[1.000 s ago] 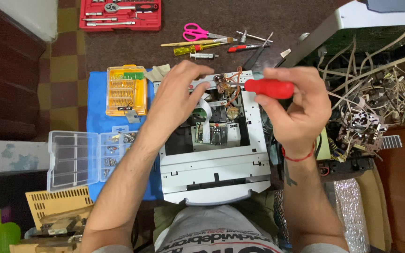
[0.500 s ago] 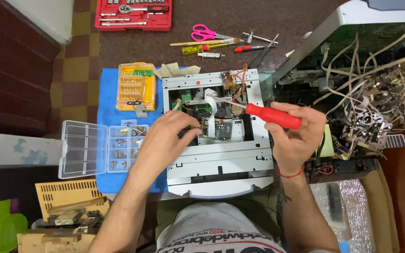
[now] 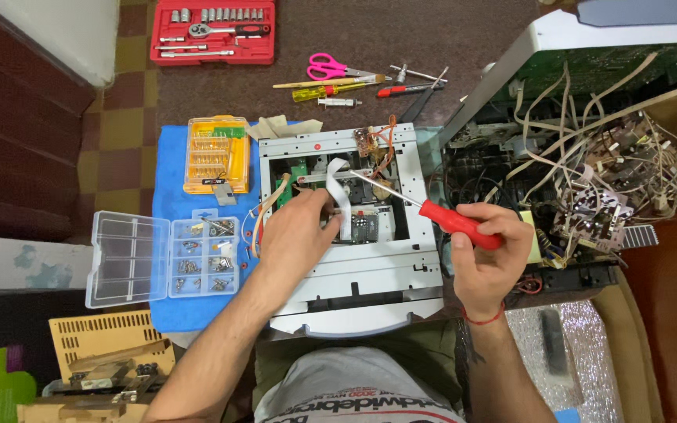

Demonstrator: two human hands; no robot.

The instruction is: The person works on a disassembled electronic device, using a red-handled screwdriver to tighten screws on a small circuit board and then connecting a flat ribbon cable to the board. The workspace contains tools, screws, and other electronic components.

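The right hand [image 3: 489, 262] is clamped on the red-handled screwdriver [image 3: 432, 214], its tip inside the open grey metal drive chassis [image 3: 346, 235] lying on the lap. The left hand [image 3: 295, 231] pinches the white ribbon cable [image 3: 337, 182]; holding it aside keeps the tip's path visible.

Red socket set [image 3: 213, 31], pink scissors [image 3: 327, 66], yellow bit case [image 3: 215, 155], clear parts organizer [image 3: 162, 257] on blue cloth [image 3: 168, 207].

Parts box [image 3: 162, 257] lies left of the chassis [image 3: 346, 270], cable-filled housing [image 3: 589, 172] right, scissors [image 3: 332, 68] behind.
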